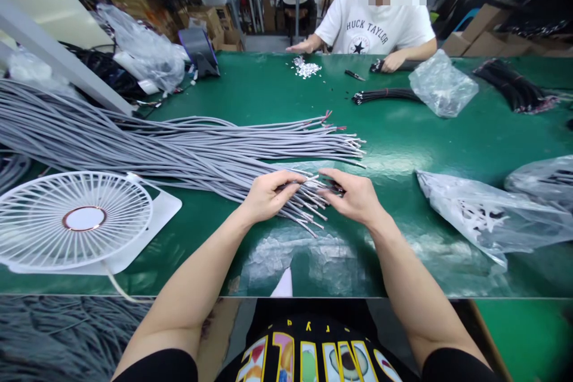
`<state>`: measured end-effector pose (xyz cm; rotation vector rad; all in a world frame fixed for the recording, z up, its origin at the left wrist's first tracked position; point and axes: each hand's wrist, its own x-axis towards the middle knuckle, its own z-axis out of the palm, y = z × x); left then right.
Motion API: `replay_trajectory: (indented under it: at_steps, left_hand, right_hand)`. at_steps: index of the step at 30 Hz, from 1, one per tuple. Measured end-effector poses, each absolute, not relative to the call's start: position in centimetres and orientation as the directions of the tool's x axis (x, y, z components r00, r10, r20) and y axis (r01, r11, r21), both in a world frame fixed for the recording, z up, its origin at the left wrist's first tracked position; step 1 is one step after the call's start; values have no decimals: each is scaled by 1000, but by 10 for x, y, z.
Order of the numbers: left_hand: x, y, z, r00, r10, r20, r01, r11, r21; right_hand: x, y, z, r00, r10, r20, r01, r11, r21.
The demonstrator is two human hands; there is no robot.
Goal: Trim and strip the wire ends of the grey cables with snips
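Long grey cables (188,143) stretch in from the left across the green table, their stripped, pale ends pointing right. My left hand (270,196) is closed around a grey cable close to its end, with thumb and forefinger bent over it. Just to the right, my right hand (356,196) has curled fingers at the cable tips. Something small and dark reddish shows between its thumb and forefinger, too hidden to name. Several loose cable ends (308,215) fan out beneath my hands. A second group of cable ends (349,146) lies farther back, some with red wires showing.
A white fan (129,233) lies at the left front. Plastic bags (487,215) with parts sit at the right. Across the table, a person in a white shirt (371,18) works near white scraps (306,68), a small tool (354,75) and black cable bundles (389,94).
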<state>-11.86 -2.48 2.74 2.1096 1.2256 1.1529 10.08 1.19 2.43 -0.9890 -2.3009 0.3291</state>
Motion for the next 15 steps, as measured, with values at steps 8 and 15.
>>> replay_trajectory:
  at_steps: [8,15]
  left_hand:
    - [-117,-23,25,249,876,414,489,-482,727]
    - [-118,-22,21,307,879,365,519,-476,709]
  right_hand:
    - [95,75,49,-418,805,421,503,591,-631]
    - [53,183,97,-630,740,237,561,644,-519]
